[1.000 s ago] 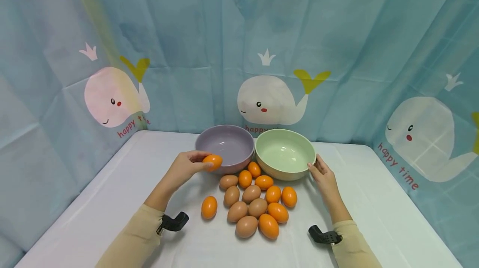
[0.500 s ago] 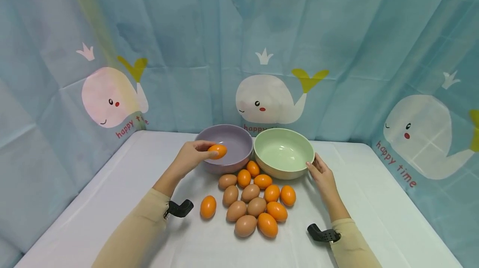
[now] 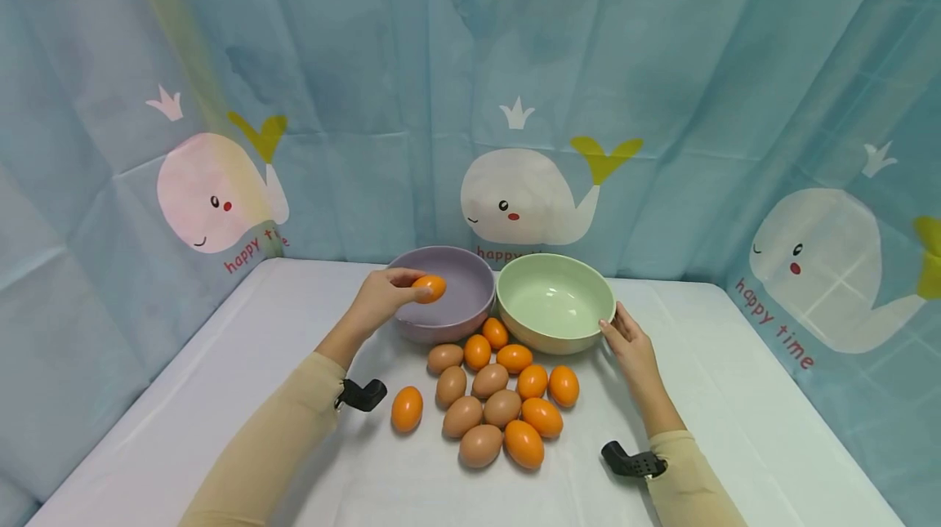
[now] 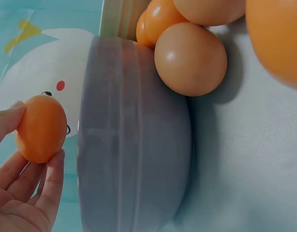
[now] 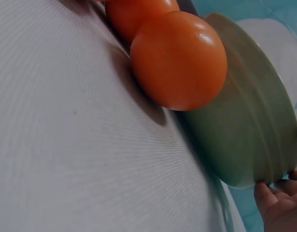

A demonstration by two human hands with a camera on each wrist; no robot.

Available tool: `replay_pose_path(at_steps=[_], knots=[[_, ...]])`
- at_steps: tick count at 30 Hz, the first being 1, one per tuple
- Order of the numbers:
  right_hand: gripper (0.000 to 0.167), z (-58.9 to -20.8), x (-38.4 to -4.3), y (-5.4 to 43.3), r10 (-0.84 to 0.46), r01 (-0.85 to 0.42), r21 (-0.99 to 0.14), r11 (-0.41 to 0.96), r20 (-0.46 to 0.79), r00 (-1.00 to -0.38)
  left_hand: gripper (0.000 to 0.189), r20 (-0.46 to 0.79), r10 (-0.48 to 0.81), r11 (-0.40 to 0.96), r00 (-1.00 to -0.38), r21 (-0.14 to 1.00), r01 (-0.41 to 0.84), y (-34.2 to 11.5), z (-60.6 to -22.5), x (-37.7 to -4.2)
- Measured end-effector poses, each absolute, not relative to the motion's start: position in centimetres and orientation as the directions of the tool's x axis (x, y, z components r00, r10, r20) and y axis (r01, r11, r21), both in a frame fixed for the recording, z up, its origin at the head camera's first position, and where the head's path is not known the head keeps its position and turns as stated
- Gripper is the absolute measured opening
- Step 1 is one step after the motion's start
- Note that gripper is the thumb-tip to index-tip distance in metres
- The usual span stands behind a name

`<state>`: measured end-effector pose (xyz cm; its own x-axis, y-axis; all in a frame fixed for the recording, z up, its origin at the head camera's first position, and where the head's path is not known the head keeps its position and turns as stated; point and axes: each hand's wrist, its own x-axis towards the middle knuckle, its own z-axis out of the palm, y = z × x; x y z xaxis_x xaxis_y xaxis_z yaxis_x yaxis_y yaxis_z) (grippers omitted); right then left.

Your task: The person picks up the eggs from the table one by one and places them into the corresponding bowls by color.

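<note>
My left hand (image 3: pixel 382 296) pinches an orange egg (image 3: pixel 430 288) over the left part of the purple bowl (image 3: pixel 468 290). In the left wrist view, thumb and fingertips grip this egg (image 4: pixel 41 128) beyond the bowl's rim. My right hand (image 3: pixel 632 349) holds the right rim of the light green bowl (image 3: pixel 555 306), whose visible inside contains nothing. The right wrist view shows fingertips (image 5: pixel 266 198) against that bowl's outer wall. In front of both bowls lie several brown eggs (image 3: pixel 481 445) and several orange eggs (image 3: pixel 524 444).
A lone orange egg (image 3: pixel 407 409) lies left of the group, near the left sleeve. The bowls stand side by side at the back of the white table (image 3: pixel 684 363). Behind them hangs a blue curtain (image 3: pixel 353 184) with whale prints.
My left hand has moved right and farther back, carrying the orange egg from the purple bowl's front left rim to over its opening. The right hand stays on the green bowl.
</note>
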<state>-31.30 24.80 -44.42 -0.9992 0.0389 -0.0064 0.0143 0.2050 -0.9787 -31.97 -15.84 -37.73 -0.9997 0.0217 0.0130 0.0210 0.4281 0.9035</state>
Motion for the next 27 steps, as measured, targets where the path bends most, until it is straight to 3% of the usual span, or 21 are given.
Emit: replay_pose_path(at_steps=[19,27], knots=[[0.073,-44.5,-31.1,25.1,0.049,0.012,-0.978,0.207,-0.002,-0.999,0.046,-0.006,0.005,0.480,-1.000,0.877,-0.003,-14.2,-38.4,-34.8],[0.074,-44.7,-31.3,24.9,0.042,-0.001,-0.979,0.202,0.010,-0.999,0.040,0.021,0.024,0.560,-0.999,0.828,0.031,-13.7,-38.9,-35.4]])
